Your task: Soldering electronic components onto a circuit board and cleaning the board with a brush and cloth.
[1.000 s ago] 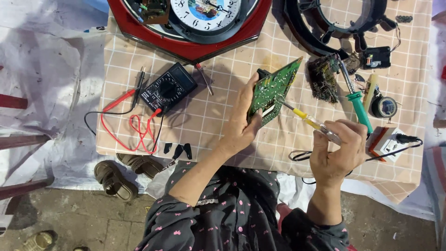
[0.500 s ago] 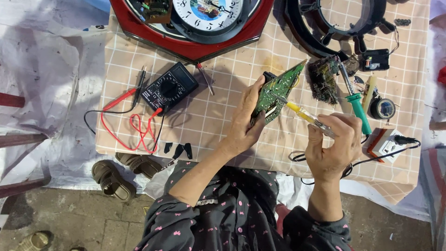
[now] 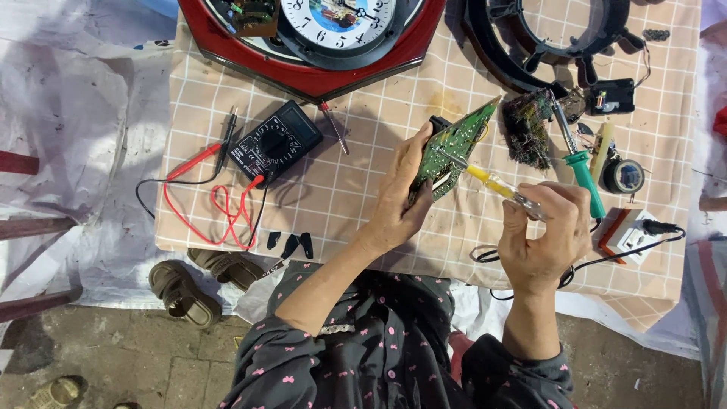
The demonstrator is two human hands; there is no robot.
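My left hand (image 3: 400,198) holds a green circuit board (image 3: 453,144) tilted up on its edge above the checked tablecloth (image 3: 363,189). My right hand (image 3: 544,236) grips a screwdriver with a yellow and clear handle (image 3: 496,183), and its tip touches the face of the board. Just right of the board lies a dark tangled part (image 3: 526,129) and a soldering iron with a green handle (image 3: 581,165).
A black multimeter (image 3: 275,142) with red and black leads (image 3: 219,204) lies at left. A red-framed wall clock (image 3: 318,34) and a black ring-shaped housing (image 3: 545,38) sit at the far edge. A white power socket (image 3: 630,235) is at right. Sandals (image 3: 182,291) lie on the floor.
The board and both hands have shifted slightly; the screwdriver tip has moved up onto the board's face.
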